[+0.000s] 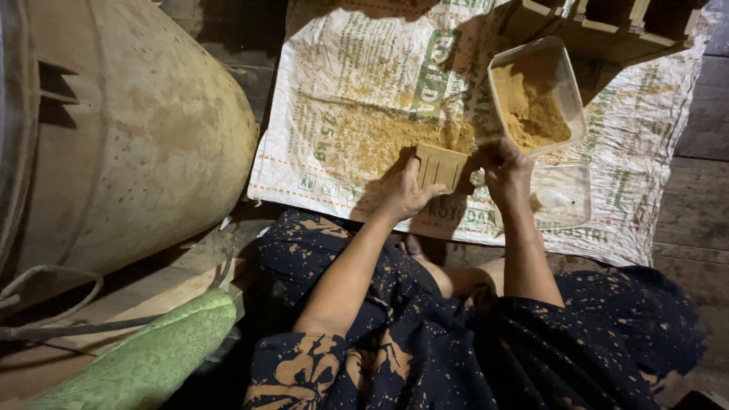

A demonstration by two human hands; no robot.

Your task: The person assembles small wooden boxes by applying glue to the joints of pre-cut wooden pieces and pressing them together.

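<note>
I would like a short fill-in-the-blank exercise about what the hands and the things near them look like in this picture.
1. The left hand rests on a small ____ mould.
2. The plastic tub holds a ____ powder.
3. The right hand is at the tub's ____ corner.
4. Everything lies on a printed white ____.

Missing words: wooden; yellow-brown; near; sack

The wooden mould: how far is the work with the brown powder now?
Done: loose brown powder lies spread on the woven sack. In hand: the left hand holds the wooden mould; the right hand is at the plastic tub. Left: the tub is well filled with powder.
</note>
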